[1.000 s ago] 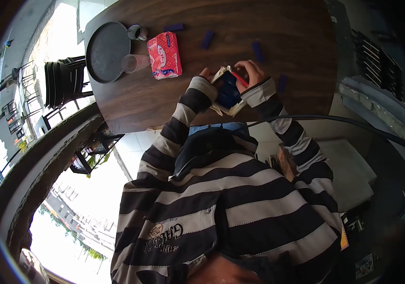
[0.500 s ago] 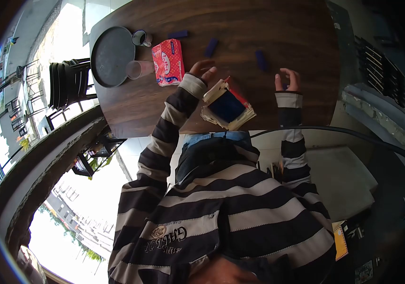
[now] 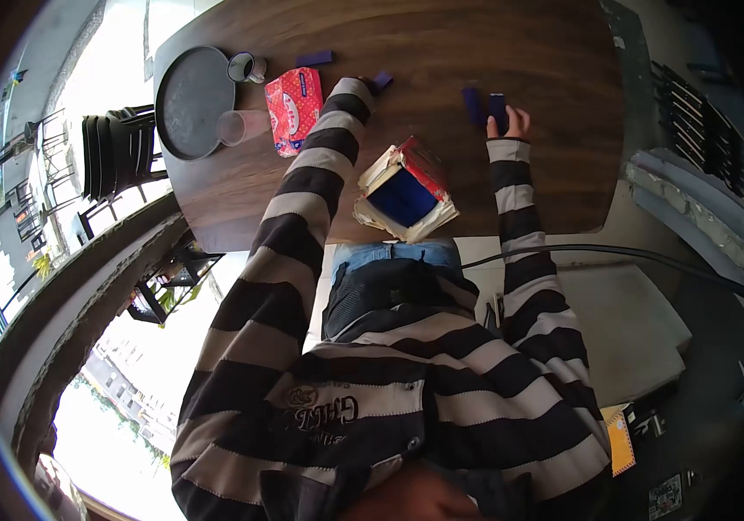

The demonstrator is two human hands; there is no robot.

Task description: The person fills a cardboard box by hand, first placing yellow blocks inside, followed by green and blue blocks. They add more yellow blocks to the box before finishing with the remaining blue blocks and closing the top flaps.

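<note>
My right hand point(image 3: 516, 124) has its fingers closed around a small dark-blue block point(image 3: 498, 108), held upright at the right of the table. Just left of it another blue block point(image 3: 472, 104) lies on the wood. My left hand point(image 3: 367, 82) reaches far forward, mostly hidden by its striped sleeve, right beside a third blue block point(image 3: 382, 80); whether its fingers grip that block cannot be seen. Between my arms sits an open, worn box point(image 3: 428, 169) with red sides, torn cream flaps and a dark-blue inside.
Left on the wooden table point(image 3: 424, 43) are a red-and-white packet point(image 3: 294, 108), a clear pinkish cup point(image 3: 241, 128), an enamel mug point(image 3: 246, 68) and a round dark tray point(image 3: 195, 104). One more blue block point(image 3: 314, 58) lies near the packet. A black cable point(image 3: 615, 250) crosses the right side.
Both hands have moved forward over the table. The right hand has taken hold of a blue block, while the left has reached to the block ahead of it.
</note>
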